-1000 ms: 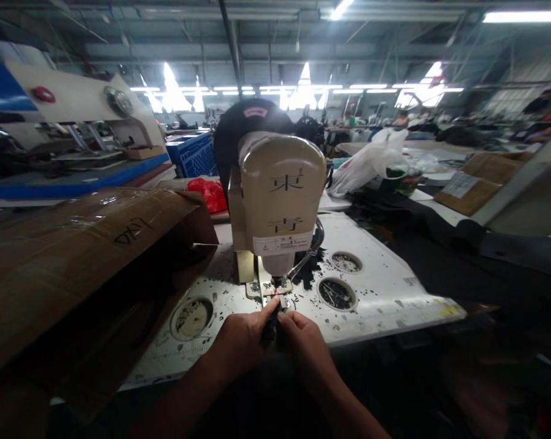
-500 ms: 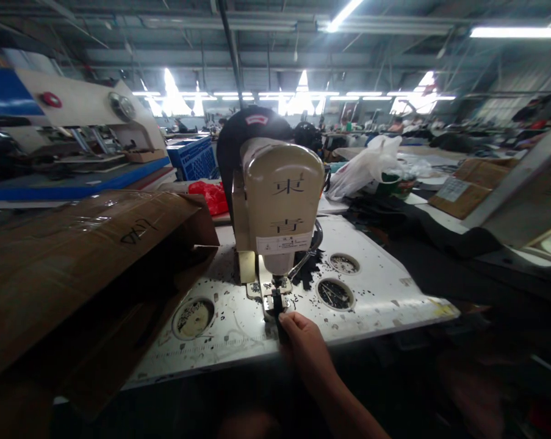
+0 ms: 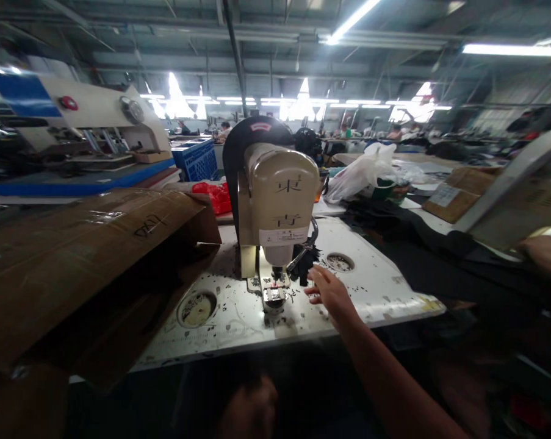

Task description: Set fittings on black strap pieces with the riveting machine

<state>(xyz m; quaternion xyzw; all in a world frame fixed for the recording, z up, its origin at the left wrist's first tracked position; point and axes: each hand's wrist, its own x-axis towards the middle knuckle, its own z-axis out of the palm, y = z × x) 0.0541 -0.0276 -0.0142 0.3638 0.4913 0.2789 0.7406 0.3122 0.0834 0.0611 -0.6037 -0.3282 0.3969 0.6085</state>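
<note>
Your right hand (image 3: 335,297), fingers apart, is near black pieces (image 3: 304,265), likely kept handy. Left hand (image 3: 253,405) blurred; can't tell.

On one beige machine head (image 3: 282,201), two large characters (image 3: 288,186) are printed. Two round wells (image 3: 197,309) are visible in the single white tabletop (image 3: 202,344). Two cardboard boxes (image 3: 96,244) are seen, one on each side. One red bag (image 3: 216,198) and, on a second machine (image 3: 96,113), one round dial (image 3: 132,110) are counted. Small dark scraps (image 3: 292,295) cannot be counted.
</note>
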